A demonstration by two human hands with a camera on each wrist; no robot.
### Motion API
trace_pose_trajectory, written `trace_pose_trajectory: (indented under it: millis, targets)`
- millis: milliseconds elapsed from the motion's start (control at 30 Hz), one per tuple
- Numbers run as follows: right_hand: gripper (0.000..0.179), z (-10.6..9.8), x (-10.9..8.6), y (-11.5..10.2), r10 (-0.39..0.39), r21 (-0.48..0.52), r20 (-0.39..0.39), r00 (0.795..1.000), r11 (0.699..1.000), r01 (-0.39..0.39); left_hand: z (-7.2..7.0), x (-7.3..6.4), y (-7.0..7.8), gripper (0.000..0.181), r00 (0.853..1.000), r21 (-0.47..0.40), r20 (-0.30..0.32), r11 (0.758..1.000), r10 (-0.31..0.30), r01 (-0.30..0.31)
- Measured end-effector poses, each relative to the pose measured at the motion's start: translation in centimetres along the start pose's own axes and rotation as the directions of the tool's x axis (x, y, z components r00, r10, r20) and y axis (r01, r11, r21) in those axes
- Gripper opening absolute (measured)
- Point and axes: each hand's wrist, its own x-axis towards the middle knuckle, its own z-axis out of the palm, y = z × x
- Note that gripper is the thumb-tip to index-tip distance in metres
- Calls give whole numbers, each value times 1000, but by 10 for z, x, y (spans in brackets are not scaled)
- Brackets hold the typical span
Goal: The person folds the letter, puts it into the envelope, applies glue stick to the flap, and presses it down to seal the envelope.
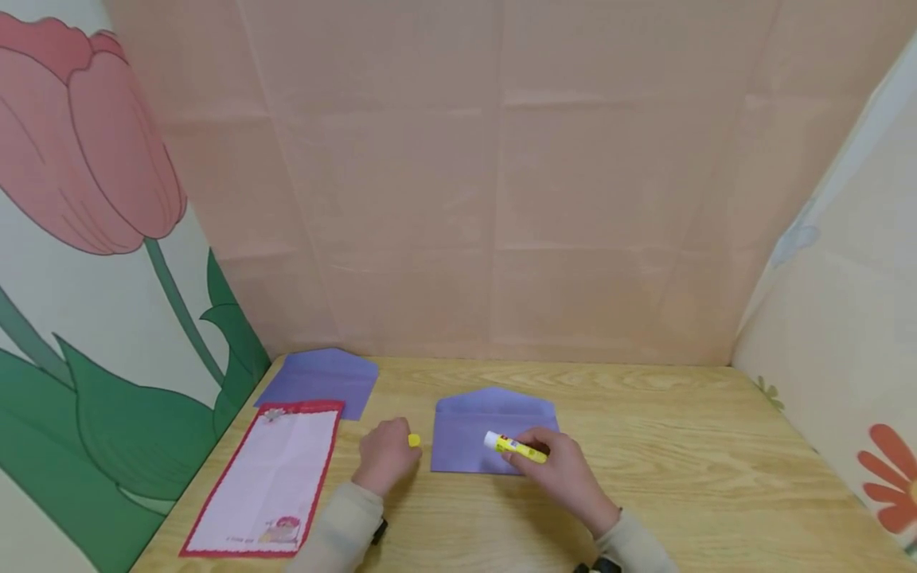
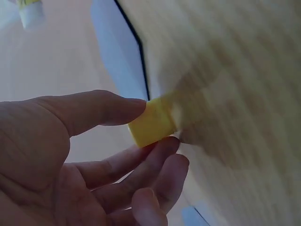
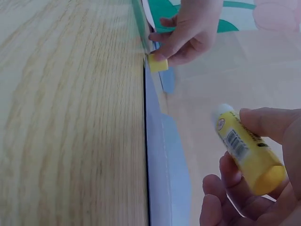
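Between thumb and fingers, my left hand (image 1: 388, 458) pinches a yellow cap (image 2: 153, 123) close over the table, left of the nearer purple envelope (image 1: 466, 442). My right hand (image 1: 566, 473) holds an uncapped glue stick (image 3: 247, 148) with a yellow body and a white end, which points left over that envelope. The envelope lies with its pointed flap spread open toward the back. In the right wrist view the glue stick's label and barcode show, and the left hand with the cap appears beyond.
A second purple envelope (image 1: 322, 382) lies at the back left of the wooden table (image 1: 688, 477). Its front overlaps a red-bordered sheet of letter paper (image 1: 268, 477) with a small printed figure. A pinkish cloth (image 1: 494, 199) hangs behind the table, with flower-patterned walls at both sides.
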Motion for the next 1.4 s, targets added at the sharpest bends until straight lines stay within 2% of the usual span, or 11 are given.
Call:
trace_pose_trajectory:
  millis: [133, 200, 267, 367, 433, 533, 667, 900, 1000, 1200, 1400]
  targets:
    - [21, -3, 1, -4, 60, -13, 11, 998, 998, -60, 1, 0, -1, 14, 1000, 5, 32, 1000, 1, -2]
    - [23, -3, 2, -5, 75, -21, 12, 997, 997, -74, 1, -2, 2, 21, 1000, 20, 25, 1000, 5, -5]
    - [24, -2, 4, -5, 86, -20, 17, 996, 996, -85, 1, -6, 6, 30, 999, 43, -4, 999, 32, -32]
    - [25, 1, 9, -6, 95, -17, 18, 995, 995, -95, 1, -17, 18, 41, 993, 62, -41, 992, 110, -108]
    - [25, 3, 13, -6, 91, -8, 12, 996, 996, -91, 3, -25, 26, 37, 982, 76, -40, 981, 183, -179]
    - [25, 8, 20, -7, 72, 16, -5, 997, 997, -72, 6, -35, 37, 32, 960, 95, 10, 955, 281, -280]
    - [24, 16, 32, -7, 44, 54, -8, 999, 998, -44, 14, -45, 46, 37, 932, 123, 86, 924, 353, -362]
    - [24, 35, 56, -12, 16, -42, -5, 1000, 999, -16, 25, -49, 47, 52, 922, 160, 168, 914, 348, -374]
    - [23, 44, 67, -12, -52, -102, 6, 999, 993, 53, 27, -49, 46, 52, 919, 166, 192, 911, 345, -377]
    - [17, 60, 86, -18, -202, -194, 100, 974, 957, 218, 25, -48, 44, 46, 909, 180, 193, 897, 370, -404]
    - [15, 73, 99, -24, -188, -203, 198, 962, 952, 228, 20, -47, 44, 55, 904, 164, 225, 900, 364, -404]
